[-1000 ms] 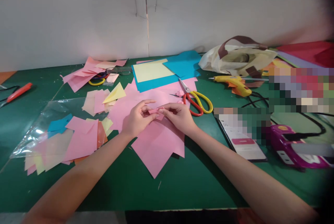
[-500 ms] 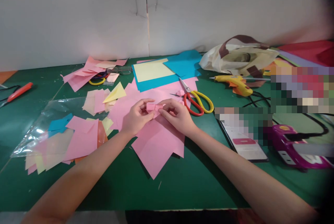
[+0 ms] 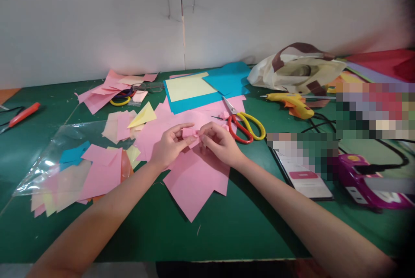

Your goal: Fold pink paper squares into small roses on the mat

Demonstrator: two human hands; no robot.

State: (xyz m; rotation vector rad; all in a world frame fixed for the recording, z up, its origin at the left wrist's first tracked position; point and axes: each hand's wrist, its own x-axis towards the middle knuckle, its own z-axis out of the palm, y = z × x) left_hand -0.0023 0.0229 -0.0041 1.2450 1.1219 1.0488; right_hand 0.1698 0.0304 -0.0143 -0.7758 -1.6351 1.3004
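Between my two hands is a small folded piece of pink paper (image 3: 189, 132). My left hand (image 3: 170, 144) pinches its left side between thumb and fingers. My right hand (image 3: 220, 142) is closed at its right side, the fingertips pressed on the fold and partly hiding it. Beneath both hands lie larger pink paper sheets (image 3: 191, 187), one corner pointing toward me. Just right of my right hand, scissors (image 3: 241, 122) with one red and one yellow handle rest on the pink paper, beside a small folded pink paper piece (image 3: 223, 115).
Blue sheets (image 3: 227, 81) and a cream sheet (image 3: 188, 87) lie behind. At left are a clear plastic bag (image 3: 48, 157) with paper pieces and a red-handled tool (image 3: 24, 114). At right are a yellow glue gun (image 3: 292, 101), a phone (image 3: 308, 183), a purple device (image 3: 359, 183) and a cloth bag (image 3: 269, 72).
My right fingers have shifted slightly on the pink paper piece, whose right part is now more folded and covered. My left hand stays nearly in place.
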